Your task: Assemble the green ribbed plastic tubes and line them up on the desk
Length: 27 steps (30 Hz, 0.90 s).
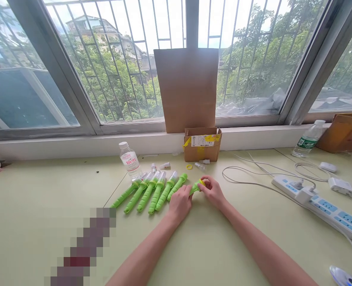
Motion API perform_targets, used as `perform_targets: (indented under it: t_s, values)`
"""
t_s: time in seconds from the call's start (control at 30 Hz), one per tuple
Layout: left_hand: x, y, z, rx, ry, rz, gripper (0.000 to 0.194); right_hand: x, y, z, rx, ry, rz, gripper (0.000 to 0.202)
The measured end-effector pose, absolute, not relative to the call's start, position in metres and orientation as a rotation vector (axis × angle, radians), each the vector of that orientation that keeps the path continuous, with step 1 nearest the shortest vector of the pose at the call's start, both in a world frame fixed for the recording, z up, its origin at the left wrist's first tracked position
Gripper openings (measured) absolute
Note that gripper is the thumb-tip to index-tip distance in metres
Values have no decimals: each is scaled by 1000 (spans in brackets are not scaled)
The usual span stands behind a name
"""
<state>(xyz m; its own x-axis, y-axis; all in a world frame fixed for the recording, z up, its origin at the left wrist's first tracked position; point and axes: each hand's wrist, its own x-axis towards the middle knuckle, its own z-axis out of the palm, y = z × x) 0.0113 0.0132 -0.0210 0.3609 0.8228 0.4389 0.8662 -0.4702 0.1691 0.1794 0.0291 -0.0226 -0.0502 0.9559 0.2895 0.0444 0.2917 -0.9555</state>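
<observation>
My left hand (180, 201) is wrapped round a green ridged plastic handle (194, 187), whose lower part is hidden under the fingers. Fingertips of my right hand (213, 191) pinch a yellow ring (202, 182) at the handle's upper end. Left of my hands, several similar green handles (147, 196) lie side by side, most with clear tips (163, 175) at their far ends. The handle nearest my left hand (177, 186) shows no clear tip. Beyond my hands lie a loose yellow ring (189, 167) and small clear and white pieces (200, 166).
A small cardboard box (202, 149) stands at the back before an upright brown board (188, 91). A water bottle (130, 162) is behind the handles; another bottle (308, 139) leans at right. A power strip (319, 204) with cables (253, 182) lies to the right.
</observation>
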Motion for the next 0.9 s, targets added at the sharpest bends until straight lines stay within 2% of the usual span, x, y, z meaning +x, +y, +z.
perform_targets:
  t_s: [0.27,0.77,0.9]
  values:
    - [10,14,-23,-2474,-1483,-642,28,183,29,-21,-1006,-1375,1080,37]
    - [12,13,-24,-2369,-1417,-671,28,183,31,-23,-1028,-1364,1122,36]
    - [13,13,-24,-2409,-1461,-728,19,182,30,-25,-980,-1375,1070,31]
